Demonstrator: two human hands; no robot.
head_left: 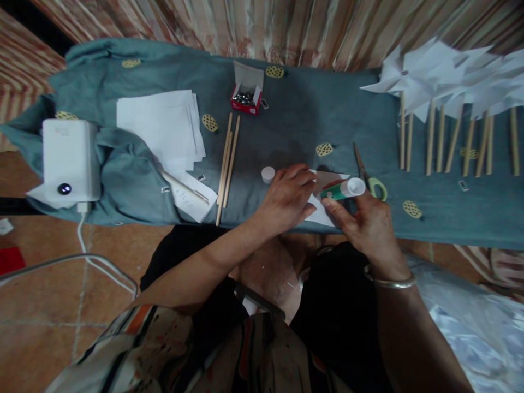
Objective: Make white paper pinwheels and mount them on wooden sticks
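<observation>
A green and white glue stick (344, 189) is gripped in my right hand (370, 221), its tip over a white sheet of paper (321, 216) at the table's front edge. My left hand (289, 197) lies over the left part of that sheet, fingers bent and thumb on the paper, holding it. The sheet is partly hidden under both hands. A white round cap (268, 174) sits just left of my left fingers. Scissors (367, 173) with light green handles rest beside my right hand, blades pointing away.
White paper pinwheels (434, 76) on wooden sticks lie at the right. A red box (246, 98) holds metal pins. Several wooden sticks (227, 164), a paper stack (158, 128), a pen (184, 185) and a white corded device (70, 158) are to the left.
</observation>
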